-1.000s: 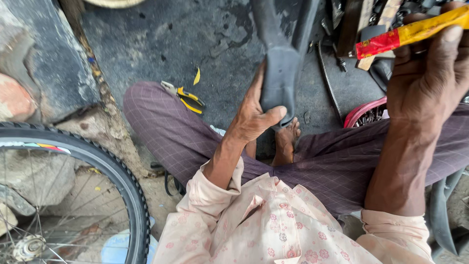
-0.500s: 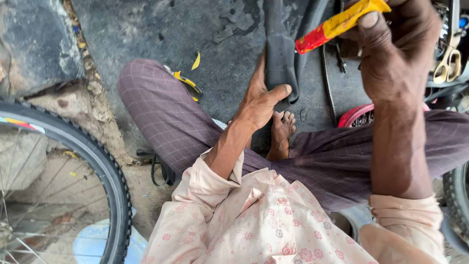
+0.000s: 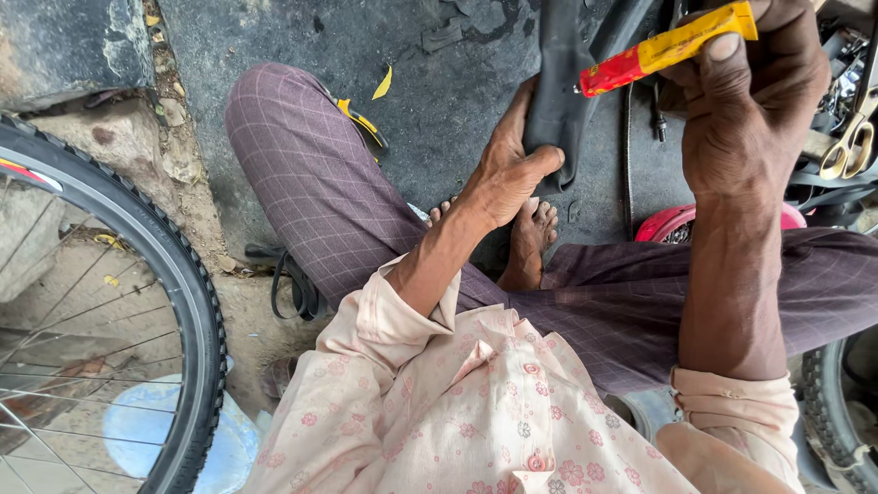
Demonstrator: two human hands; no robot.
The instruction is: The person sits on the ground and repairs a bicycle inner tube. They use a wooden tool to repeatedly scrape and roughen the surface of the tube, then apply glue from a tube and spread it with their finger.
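Beside the tube point(image 3: 560, 101), far out to its left, the wheel point(image 3: 155, 274) fills the frame edge, tyre on, spokes bare, standing well apart from the work. Next down in size, that black tube drapes over the dark ground, running from the top edge down towards the bare feet point(image 3: 526, 229). Left hand point(image 3: 508, 178) is clamped on the tube's lower end, thumb over the top, fingers curled beneath, pinning it. Right hand point(image 3: 750, 101) sits right of the tube and a touch higher, closed around a glue tube point(image 3: 668, 48), red at the nozzle end and yellow behind; that nozzle hangs just beside the rubber, whether touching I cannot tell. Further right of the tube, scissors point(image 3: 851, 151) lie among clutter at the frame edge, and a small yellow leaf point(image 3: 382, 84) lies left of it. Risks, as I judge them: squeeze too hard and glue floods past the spot; let the left grip slacken and the limp rubber folds or slides, smearing onto grit; and those fingers lie close enough to catch stray glue.
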